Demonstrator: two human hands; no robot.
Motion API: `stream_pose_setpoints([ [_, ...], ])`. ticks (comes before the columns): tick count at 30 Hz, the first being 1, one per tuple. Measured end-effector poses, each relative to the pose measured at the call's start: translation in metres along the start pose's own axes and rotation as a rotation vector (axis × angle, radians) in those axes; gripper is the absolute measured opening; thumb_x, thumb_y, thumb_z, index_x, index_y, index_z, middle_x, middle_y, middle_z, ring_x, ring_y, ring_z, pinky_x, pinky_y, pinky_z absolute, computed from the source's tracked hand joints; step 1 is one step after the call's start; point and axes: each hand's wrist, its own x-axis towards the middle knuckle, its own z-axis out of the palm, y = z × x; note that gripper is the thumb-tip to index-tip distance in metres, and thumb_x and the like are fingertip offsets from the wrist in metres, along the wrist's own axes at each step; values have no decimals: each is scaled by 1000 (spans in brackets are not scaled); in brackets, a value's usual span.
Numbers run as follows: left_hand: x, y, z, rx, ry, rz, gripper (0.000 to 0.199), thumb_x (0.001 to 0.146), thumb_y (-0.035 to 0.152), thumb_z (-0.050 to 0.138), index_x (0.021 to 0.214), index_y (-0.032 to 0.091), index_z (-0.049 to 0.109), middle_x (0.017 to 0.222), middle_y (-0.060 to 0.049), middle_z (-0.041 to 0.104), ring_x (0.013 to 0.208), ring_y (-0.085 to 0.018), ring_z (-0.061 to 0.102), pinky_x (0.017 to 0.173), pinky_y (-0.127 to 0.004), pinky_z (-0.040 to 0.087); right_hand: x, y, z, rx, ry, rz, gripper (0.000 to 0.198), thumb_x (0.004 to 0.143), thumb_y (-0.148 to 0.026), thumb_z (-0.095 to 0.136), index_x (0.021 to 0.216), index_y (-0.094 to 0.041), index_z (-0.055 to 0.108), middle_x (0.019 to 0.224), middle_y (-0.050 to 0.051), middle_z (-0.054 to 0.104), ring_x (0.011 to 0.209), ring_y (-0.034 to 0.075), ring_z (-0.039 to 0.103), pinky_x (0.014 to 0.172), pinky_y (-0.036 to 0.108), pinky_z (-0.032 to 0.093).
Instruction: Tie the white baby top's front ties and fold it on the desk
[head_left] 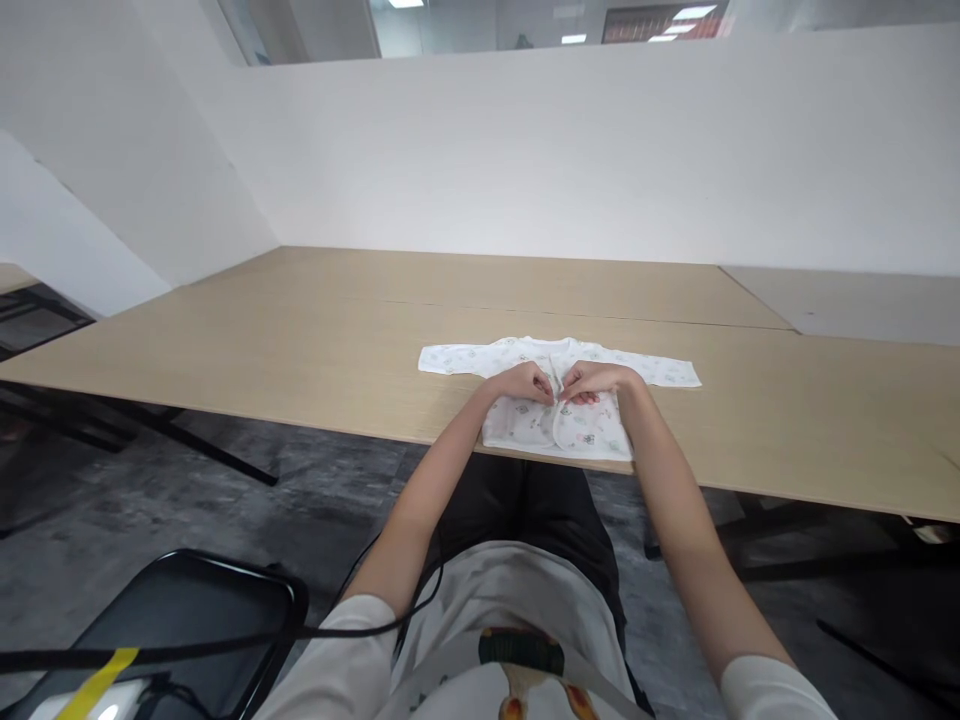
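A small white baby shirt [517, 425] with a fine coloured print lies spread on the table, its sleeves stretched out to both sides. Its front opening runs down the middle, and the hem lies near the table's front edge. My left hand [529, 382] pinches the shirt's front edge from the left of the opening. From the right, my right hand [589, 382] pinches the same opening, its fingertips almost meeting those of the left. Any fastener between the fingertips is too small to make out.
The light wooden table [262, 340] reaches back to a white partition wall [525, 160]. A black folding chair [195, 610] stands at the lower left. A black cable [247, 640] with yellow tape runs across it towards my body.
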Motion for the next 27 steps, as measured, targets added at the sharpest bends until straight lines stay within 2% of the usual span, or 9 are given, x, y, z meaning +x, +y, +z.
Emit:
stream_pose_setpoints([
  [4,-5,3,-3,-1,-10,-8,26,64,33,72,82,13,76,67,-3,67,56,-8,50,55,-21,37,-12,11,-12,43,46,-8,41,61,-51,77,55,-14,61,45,-1,52,41,6,42,39,20,30],
  [7,-8,4,-11,-20,26,-4,30,65,33,72,88,14,76,75,-4,70,61,-10,55,58,-21,40,-16,14,-21,66,127,36,45,60,-57,77,64,-14,66,48,1,54,40,7,41,37,21,27],
  [10,-2,1,-22,-8,229,-30,30,70,32,68,93,14,74,83,-6,72,68,-12,60,63,-22,44,-5,7,-23,40,344,75,46,66,-58,72,71,-13,66,52,3,56,41,7,42,39,22,29],
  [13,16,-5,-28,120,422,-170,26,74,24,61,93,13,74,88,-7,73,77,-15,63,72,-24,47,19,-2,-18,-127,594,119,44,74,-56,64,63,-13,62,56,6,59,49,10,49,45,22,33],
  [16,35,-8,-23,237,489,-287,27,76,17,56,95,14,74,96,-9,73,89,-18,64,82,-27,48,42,-7,-6,-312,753,176,42,77,-55,61,67,-14,64,72,10,66,68,17,60,55,23,38],
  [19,44,-9,-11,279,530,-306,31,79,13,50,99,15,73,106,-10,71,98,-18,63,90,-28,46,54,-4,4,-380,883,209,32,78,-47,60,81,-16,68,91,12,69,86,21,62,65,24,41],
  [23,43,-8,1,306,544,-277,29,82,20,50,101,17,73,106,-9,71,100,-19,63,91,-29,46,55,5,6,-334,916,201,16,74,-27,60,81,-17,70,90,10,70,87,21,62,68,25,42],
  [27,40,-9,4,299,599,-241,27,80,26,58,100,16,73,99,-9,72,94,-20,64,88,-30,48,49,13,-3,-160,867,148,15,72,-22,59,78,-14,71,81,6,70,77,18,62,64,22,42],
])
